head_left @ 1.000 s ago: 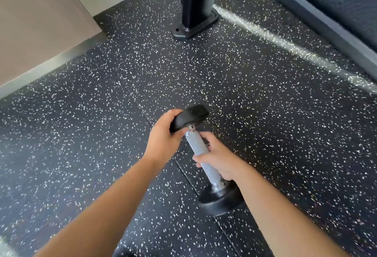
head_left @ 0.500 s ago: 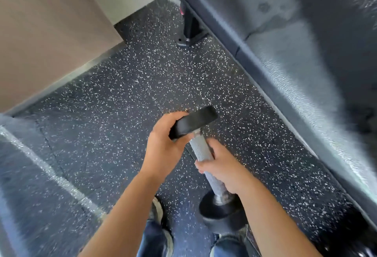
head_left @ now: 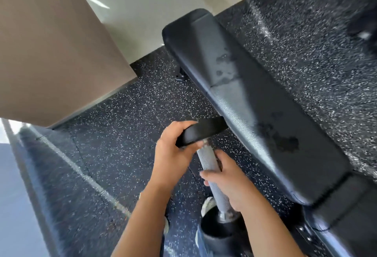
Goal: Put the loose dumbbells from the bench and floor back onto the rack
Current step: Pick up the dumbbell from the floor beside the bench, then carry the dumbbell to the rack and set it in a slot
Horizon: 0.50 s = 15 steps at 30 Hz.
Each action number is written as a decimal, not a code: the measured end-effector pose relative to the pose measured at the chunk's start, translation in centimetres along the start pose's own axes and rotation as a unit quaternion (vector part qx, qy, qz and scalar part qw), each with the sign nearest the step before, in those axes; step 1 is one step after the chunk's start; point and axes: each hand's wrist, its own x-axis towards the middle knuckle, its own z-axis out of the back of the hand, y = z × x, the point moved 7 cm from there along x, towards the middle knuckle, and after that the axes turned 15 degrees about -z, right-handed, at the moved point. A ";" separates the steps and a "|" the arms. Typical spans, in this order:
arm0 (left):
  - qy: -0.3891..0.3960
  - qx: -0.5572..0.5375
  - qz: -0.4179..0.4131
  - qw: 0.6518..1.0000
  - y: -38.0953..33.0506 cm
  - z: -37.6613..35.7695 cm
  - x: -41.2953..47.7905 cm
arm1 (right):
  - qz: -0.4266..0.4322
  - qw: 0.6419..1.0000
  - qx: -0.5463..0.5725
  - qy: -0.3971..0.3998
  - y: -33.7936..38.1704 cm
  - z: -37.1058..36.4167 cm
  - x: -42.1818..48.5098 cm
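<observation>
Speckled rubber floor, padded counter alongside: one dumbbell carried clear of both, steeply tilted; left hand fingers wrapped over upper head, right hand closed round knurled handle, sharing weight; rack unseen

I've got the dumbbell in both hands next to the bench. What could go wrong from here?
1. The left hand only cups the top end of the dumbbell, so most of the load seems to sit on the right hand at the handle; a slip could drop it.
2. The lower end hangs right above the shoes, so a drop might land on a foot.
3. The top end is close to the bench edge and could knock it.
</observation>
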 end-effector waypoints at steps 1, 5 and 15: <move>-0.009 -0.005 -0.007 1.000 -1.5 0.0 -0.3 | -0.002 1.000 0.011 -0.005 -0.4 0.3 -1.6; -0.013 -0.034 -0.017 0.999 -7.3 -0.8 -1.1 | 0.002 0.998 0.050 -0.023 -1.4 2.1 -7.3; 0.038 -0.093 -0.063 0.993 -20.2 -3.1 -0.2 | 0.066 0.983 0.134 -0.107 -1.6 6.8 -19.2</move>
